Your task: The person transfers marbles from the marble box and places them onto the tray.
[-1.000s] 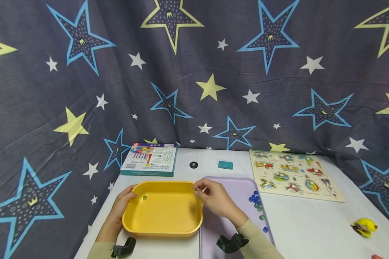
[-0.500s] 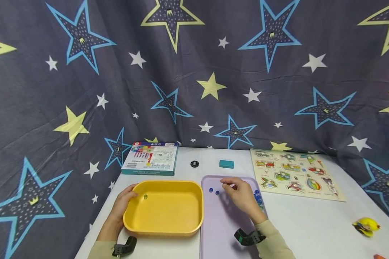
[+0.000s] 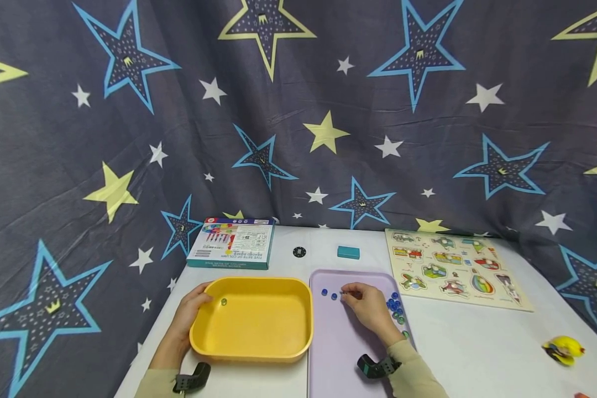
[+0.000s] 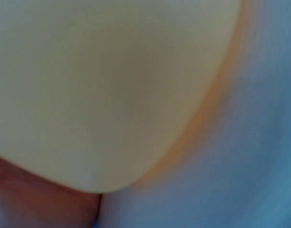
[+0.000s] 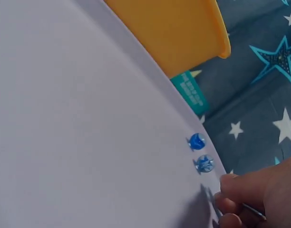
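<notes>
In the head view my left hand (image 3: 186, 312) grips the left rim of a yellow plastic basin (image 3: 251, 348). One greenish glass marble (image 3: 224, 302) lies inside it. My right hand (image 3: 370, 309) is low over the far part of a lilac tray (image 3: 328, 354), its thumb and fingertips pinching a small marble, mostly hidden. Beside those fingertips, two blue marbles (image 5: 198, 141) sit near the tray's edge in the right wrist view. Several blue and green marbles (image 3: 394, 304) lie along the tray's right side, partly behind the hand. The left wrist view is filled by the blurred basin (image 4: 126, 95).
A boxed bead set (image 3: 231, 243) lies at the back left. Behind the tray are a black round chip (image 3: 299, 252) and a teal block (image 3: 348, 252). A wooden picture puzzle (image 3: 453, 271) lies at the back right, and a yellow toy (image 3: 563, 350) sits far right.
My right hand has moved from the basin's right rim to the tray, then lowered slightly. Two blue marbles at the tray's far left have come into view. The left hand stays on the basin.
</notes>
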### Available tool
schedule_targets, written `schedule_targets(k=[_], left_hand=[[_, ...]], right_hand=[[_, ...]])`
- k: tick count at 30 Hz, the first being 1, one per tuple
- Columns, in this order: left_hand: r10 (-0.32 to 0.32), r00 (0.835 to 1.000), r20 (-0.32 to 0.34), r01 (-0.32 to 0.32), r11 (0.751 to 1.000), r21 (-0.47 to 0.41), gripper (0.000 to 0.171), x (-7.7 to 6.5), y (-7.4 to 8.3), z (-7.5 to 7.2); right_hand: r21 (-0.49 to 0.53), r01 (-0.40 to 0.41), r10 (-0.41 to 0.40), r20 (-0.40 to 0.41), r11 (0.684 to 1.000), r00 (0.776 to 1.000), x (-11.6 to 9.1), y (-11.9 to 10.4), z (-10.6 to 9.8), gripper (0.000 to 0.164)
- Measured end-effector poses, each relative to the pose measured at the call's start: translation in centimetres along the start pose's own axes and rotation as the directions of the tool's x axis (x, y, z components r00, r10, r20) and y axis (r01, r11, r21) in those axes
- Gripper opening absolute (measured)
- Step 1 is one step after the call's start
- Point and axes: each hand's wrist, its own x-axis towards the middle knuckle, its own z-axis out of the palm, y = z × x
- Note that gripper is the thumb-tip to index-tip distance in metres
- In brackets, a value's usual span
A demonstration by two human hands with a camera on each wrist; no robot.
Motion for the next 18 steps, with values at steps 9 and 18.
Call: schedule_targets(k=[9, 18], left_hand=[[0.003, 1.0, 0.005, -0.003, 1.0, -0.017, 0.042, -0.04, 0.11, 0.13], [0.008, 1.0, 0.004, -0.008, 1.0, -0.005, 0.043, 0.0, 0.06, 0.08]], right_hand=[[-0.087, 0.059, -0.062, -0.04, 0.994, 0.997, -0.26, 0.19, 0.65, 0.014], [-0.111, 0.05, -0.054, -0.036, 0.993, 0.998, -0.28, 0.24, 0.35, 0.017]])
